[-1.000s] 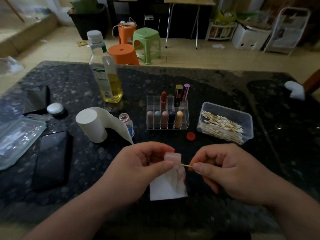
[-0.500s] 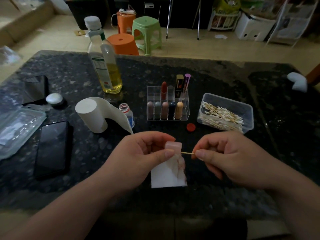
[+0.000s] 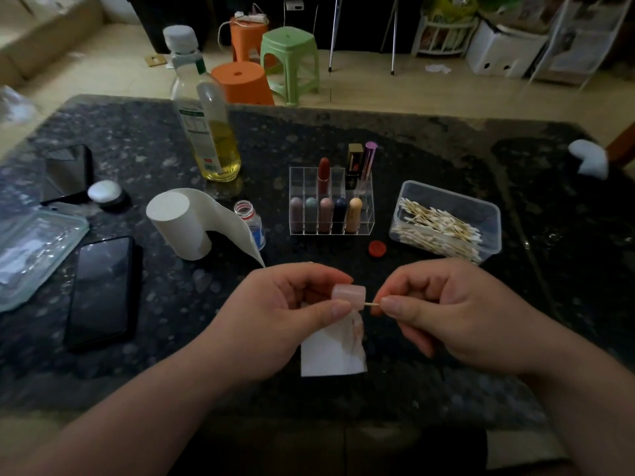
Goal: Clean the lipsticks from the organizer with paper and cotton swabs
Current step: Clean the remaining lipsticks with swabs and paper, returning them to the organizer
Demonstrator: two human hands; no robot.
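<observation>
Lipsticks (image 3: 324,173) 8 in organizer (image 3: 297,182) | left grip (image 3: 275,314) holds pink tube (image 3: 347,296) | right grip (image 3: 457,314) pinches swab (image 3: 371,304)

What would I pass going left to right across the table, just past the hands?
Near phone → paper roll → organizer → swab box.
</observation>
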